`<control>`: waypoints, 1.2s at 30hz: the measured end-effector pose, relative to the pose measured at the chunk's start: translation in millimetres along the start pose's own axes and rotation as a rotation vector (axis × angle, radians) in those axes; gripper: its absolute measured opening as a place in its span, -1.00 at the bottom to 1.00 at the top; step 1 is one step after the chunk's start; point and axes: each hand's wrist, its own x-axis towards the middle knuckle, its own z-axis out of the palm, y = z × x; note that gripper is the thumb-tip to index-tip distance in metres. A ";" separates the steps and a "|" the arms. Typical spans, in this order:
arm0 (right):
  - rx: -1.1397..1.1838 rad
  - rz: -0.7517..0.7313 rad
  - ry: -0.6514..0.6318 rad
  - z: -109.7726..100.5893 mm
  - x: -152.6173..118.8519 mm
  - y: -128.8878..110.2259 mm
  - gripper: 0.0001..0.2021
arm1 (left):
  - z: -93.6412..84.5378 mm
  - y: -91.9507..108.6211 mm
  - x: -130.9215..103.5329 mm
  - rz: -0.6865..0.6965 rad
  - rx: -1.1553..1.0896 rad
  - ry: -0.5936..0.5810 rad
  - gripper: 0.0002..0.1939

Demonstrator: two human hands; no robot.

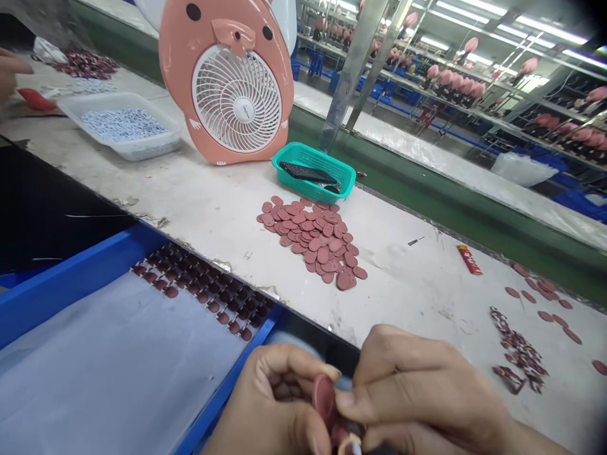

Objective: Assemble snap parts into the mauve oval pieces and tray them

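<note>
My left hand is closed, pinching a dark red oval disc between thumb and index finger. Against the disc's right edge press the thumb and fingers of my right hand, also closed. Below the disc a small dark red and cream piece shows between the hands; whether it is joined to the disc I cannot tell. A pile of similar oval discs lies on the bench beyond my hands. Small shiny red-brown parts lie heaped to the right of my right hand.
A blue tray at lower left holds rows of assembled pieces on a white sheet. On the white bench stand a pink fan, a green basket and a white tub. Another person's hand is at far left.
</note>
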 end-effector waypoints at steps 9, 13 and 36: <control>0.102 -0.005 0.111 6.7 7.1 16.6 -0.87 | -9.1 -10.8 12.2 0.146 0.000 0.001 -0.60; 0.099 0.011 0.116 4.8 9.2 17.2 -0.89 | -11.2 -12.6 17.3 0.137 -0.012 -0.010 -0.61; -0.614 -0.239 0.398 94.7 26.2 66.9 -0.83 | -49.4 -11.9 32.4 0.549 0.125 0.395 -0.64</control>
